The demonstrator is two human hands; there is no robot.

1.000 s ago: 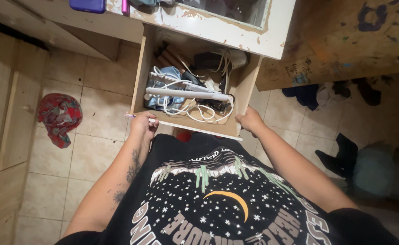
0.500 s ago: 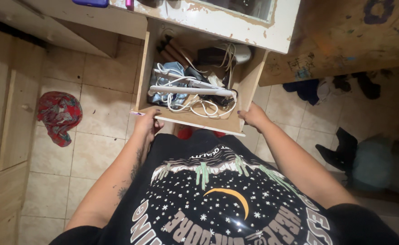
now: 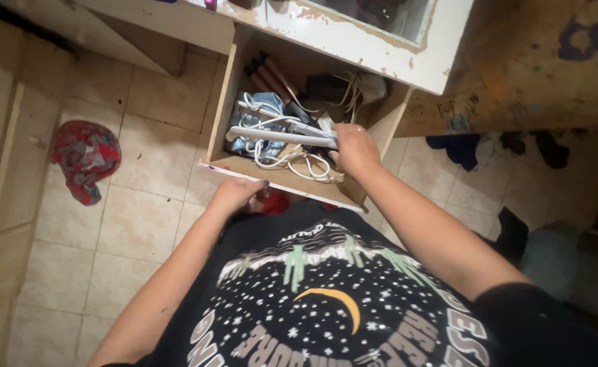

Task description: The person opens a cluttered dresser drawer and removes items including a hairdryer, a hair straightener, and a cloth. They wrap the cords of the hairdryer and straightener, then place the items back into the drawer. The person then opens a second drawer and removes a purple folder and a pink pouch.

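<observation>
An open wooden drawer [image 3: 218,115] sticks out from a worn white cabinet. A long white hair straightener [image 3: 275,136] lies across the tangle inside it. My right hand [image 3: 355,149] reaches into the drawer and closes over the straightener's right end. White cords [image 3: 292,165] loop beneath it, over a blue cloth [image 3: 261,109]. My left hand [image 3: 234,194] sits at the drawer's front edge, fingers curled under the lip.
Wooden brush handles [image 3: 266,73] and a hair dryer [image 3: 372,85] lie at the drawer's back. A red patterned cloth [image 3: 85,160] lies on the tiled floor to the left. Dark clothes [image 3: 462,146] sit under a wooden board on the right.
My right hand left the drawer's right front corner and moved into the drawer onto the straightener. My left hand slid rightward along the front edge.
</observation>
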